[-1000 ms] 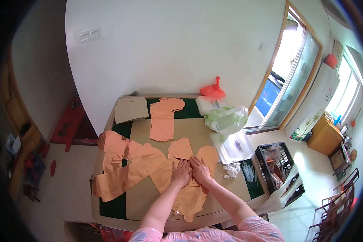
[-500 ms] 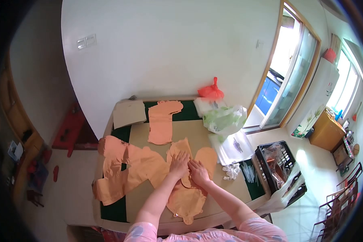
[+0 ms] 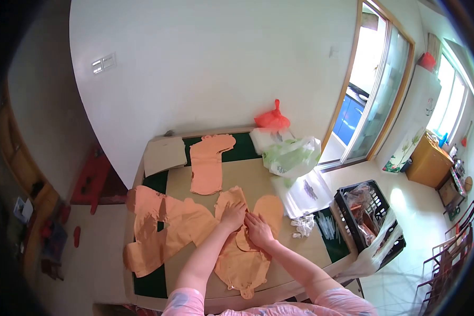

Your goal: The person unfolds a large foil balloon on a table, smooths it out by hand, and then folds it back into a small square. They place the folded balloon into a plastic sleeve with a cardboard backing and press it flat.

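Orange flat sheet pieces with curved outlines point(image 3: 242, 268) lie on the table in front of me. My left hand point(image 3: 233, 216) rests flat on the upper part of the middle piece, fingers pointing away from me. Close beside it, my right hand point(image 3: 259, 229) presses on the same piece, with its fingertips near a folded edge. A rounded lobe of orange material point(image 3: 268, 208) shows just right of my right hand. Further left lies another large orange piece point(image 3: 179, 226), partly shiny. One more orange piece point(image 3: 207, 166) is at the back of the table.
Beige board point(image 3: 300, 263) and green cloth point(image 3: 151, 284) cover the table. Cardboard point(image 3: 165, 155) lies back left. To the right are a red bag point(image 3: 273, 117), a green-white plastic bag point(image 3: 292, 157), clear sheets point(image 3: 306, 194), crumpled white scraps point(image 3: 303, 226), thin strips point(image 3: 327, 226) and a black crate point(image 3: 374, 210).
The camera view has shifted slightly. The upper part of the middle orange piece looks changed in shape near my hands, which stay in nearly the same place on it.
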Available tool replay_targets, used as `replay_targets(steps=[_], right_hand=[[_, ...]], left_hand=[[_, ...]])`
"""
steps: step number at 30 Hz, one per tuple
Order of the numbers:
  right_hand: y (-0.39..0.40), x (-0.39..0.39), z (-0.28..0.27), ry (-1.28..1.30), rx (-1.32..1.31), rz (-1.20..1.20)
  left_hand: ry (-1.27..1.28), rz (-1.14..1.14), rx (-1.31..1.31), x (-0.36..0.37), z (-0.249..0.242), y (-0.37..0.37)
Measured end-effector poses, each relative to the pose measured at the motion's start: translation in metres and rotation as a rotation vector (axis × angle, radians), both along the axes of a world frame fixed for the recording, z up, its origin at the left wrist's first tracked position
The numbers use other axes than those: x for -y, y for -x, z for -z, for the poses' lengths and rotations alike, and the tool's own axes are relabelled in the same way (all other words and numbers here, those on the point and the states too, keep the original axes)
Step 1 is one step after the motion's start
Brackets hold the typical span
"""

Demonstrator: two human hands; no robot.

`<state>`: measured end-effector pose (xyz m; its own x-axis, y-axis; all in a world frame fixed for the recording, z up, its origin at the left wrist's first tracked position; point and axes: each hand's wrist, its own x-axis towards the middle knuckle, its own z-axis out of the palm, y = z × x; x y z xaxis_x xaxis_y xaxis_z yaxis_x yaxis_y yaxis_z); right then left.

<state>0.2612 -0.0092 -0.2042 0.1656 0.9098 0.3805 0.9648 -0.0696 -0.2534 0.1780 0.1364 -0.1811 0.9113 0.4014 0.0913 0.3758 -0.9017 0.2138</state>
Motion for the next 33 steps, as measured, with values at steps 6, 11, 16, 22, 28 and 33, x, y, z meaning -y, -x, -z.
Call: replay_targets(steps=[6, 11, 16, 22, 28, 33], right_hand=[[0.0, -0.001, 0.003, -0.03, -0.008, 0.003], [0.001, 0.001, -0.004, -0.049, -0.043, -0.002], [-0.003, -0.002, 0.008, -0.033, -0.023, -0.002], [-0.003, -0.001, -0.005, -0.001, -0.066, 0.017], [-0.001, 0.033, -0.024, 0.015, -0.089, 0.633], [-0.029, 0.043, 0.003, 0.207, -0.146, 0.723]], left_hand=[[0.077, -0.09, 0.017, -0.024, 0.011, -0.028], [0.022, -0.173, 0.012, -0.024, 0.008, -0.036], [0.117, -0.22, 0.054, 0.033, 0.016, 0.007], [0.044, -0.237, 0.141, 0.063, 0.032, 0.037], [0.081, -0.248, 0.089, 0.063, 0.019, 0.037], [0.092, -0.249, 0.085, 0.064, 0.024, 0.036]])
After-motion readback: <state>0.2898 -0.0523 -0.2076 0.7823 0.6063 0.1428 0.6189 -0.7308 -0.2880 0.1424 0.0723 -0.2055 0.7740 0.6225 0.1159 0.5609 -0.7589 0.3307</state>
